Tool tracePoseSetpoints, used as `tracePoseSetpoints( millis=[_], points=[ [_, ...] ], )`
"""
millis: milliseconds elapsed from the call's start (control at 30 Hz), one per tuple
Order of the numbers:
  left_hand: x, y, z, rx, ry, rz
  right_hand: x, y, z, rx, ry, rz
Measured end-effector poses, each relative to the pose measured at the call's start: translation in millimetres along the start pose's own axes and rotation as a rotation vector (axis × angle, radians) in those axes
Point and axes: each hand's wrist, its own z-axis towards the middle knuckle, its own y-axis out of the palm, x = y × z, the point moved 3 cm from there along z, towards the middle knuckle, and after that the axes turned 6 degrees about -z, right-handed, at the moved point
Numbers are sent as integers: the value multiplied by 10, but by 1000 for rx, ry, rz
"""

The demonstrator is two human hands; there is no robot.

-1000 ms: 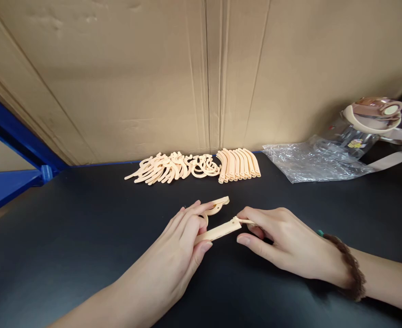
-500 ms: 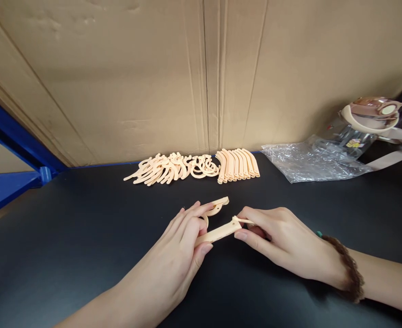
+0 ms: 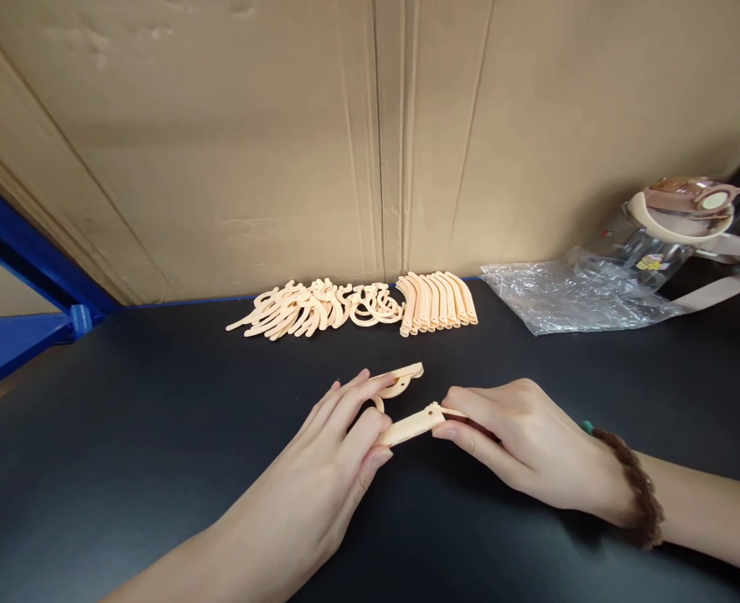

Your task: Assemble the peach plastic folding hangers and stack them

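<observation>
My left hand (image 3: 328, 456) pinches a peach plastic strap piece (image 3: 411, 425) between thumb and fingers, just above the black table (image 3: 124, 435). Behind its fingertips a ring-ended peach part (image 3: 401, 378) sticks out, touching the same hand. My right hand (image 3: 520, 444) is closed on the other end of the strap, where a thin peach pin-like bit shows at the fingertips. A dark bracelet sits on the right wrist.
A row of peach hook parts (image 3: 310, 308) and a neat stack of curved peach strips (image 3: 438, 303) lie at the table's back by a cardboard wall (image 3: 370, 134). Crumpled clear plastic (image 3: 571, 297) and a lidded bottle (image 3: 677, 226) are at right. Blue frame (image 3: 23, 276) at left.
My right hand has slid slightly right and lower, the thin bit drawn closer under its fingers. The left hand and the strap have barely shifted.
</observation>
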Motion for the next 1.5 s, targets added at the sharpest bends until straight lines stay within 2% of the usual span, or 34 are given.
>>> tracePoseSetpoints(
  millis=[200,500,967,1333,1500],
  points=[
    [-10,-3,-11,3,23,25,1,-9,5,57,-91,-147],
    [-19,2,-16,14,44,41,-3,-22,2,83,-153,-251],
    [-8,-11,-14,1,7,-5,-29,-37,7,139,-299,-453],
    [-27,-24,-29,-54,32,35,-28,-45,-17,168,-336,-538],
    [-32,-22,-22,-75,33,44,-18,-20,-16,134,-323,-519]
  ],
)
